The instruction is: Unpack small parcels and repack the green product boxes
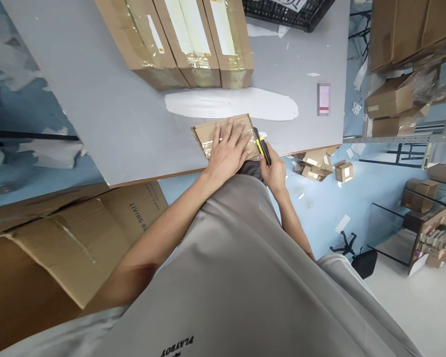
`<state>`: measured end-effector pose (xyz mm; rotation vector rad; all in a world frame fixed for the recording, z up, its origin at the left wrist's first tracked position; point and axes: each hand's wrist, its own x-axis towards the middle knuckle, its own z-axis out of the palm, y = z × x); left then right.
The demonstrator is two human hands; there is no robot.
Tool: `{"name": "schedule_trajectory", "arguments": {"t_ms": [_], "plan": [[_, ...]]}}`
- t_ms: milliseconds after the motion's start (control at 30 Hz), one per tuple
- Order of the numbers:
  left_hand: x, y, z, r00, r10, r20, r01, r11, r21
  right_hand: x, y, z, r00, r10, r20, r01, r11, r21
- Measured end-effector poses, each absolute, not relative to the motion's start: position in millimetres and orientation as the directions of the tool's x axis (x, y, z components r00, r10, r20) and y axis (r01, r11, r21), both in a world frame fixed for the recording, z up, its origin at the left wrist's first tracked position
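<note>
A small flat cardboard box (241, 123) with shiny clear tape lies at the near edge of the grey table (141, 134). My left hand (228, 148) rests flat on top of it, fingers spread and pressing on the cardboard. In my right hand (273, 171) is a yellow and black box cutter (262, 147), held at the right side of the box. Its tip is close to the box's right edge; whether the blade touches the cardboard I cannot tell. Just beyond the box lies a long white strip of paper (230, 103).
Three taped cardboard boxes (200, 74) stand together at the back of the table, beside a black plastic crate (282, 15). A pinkish blurred item (323, 99) lies at right. A large open carton (107, 238) stands at lower left. Cardboard scraps (314, 163) litter the floor.
</note>
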<state>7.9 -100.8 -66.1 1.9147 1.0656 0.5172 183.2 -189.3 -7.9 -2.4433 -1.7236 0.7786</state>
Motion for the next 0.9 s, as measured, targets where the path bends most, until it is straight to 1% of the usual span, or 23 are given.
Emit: {"name": "schedule_trajectory", "arguments": {"t_ms": [100, 200, 367, 467, 733, 900], "plan": [[6, -100, -66, 0.547, 0.836, -0.045, 0.469, -0.261, 0.844, 178, -185, -2, 0.257, 0.87, -0.421, 0.89, -0.382, -0.247], [6, -100, -71, 0.549, 0.835, -0.029, 0.459, -0.273, 0.845, 167, -179, 12, 0.291, 0.825, -0.485, 0.904, -0.403, -0.143], [2, -102, -84, 0.582, 0.814, -0.002, 0.485, -0.345, 0.804, 139, -170, 38, 0.347, 0.744, -0.571, 0.912, -0.41, 0.02], [0, -104, -91, 0.6, 0.799, 0.019, 0.482, -0.381, 0.789, 126, -164, 50, 0.386, 0.706, -0.593, 0.904, -0.417, 0.092], [3, -107, -103, 0.598, 0.799, 0.067, 0.411, -0.377, 0.83, 117, -149, 65, 0.406, 0.676, -0.615, 0.902, -0.404, 0.151], [4, -107, -107, 0.604, 0.793, 0.079, 0.38, -0.374, 0.846, 113, -149, 69, 0.41, 0.67, -0.619, 0.901, -0.403, 0.161]]}}
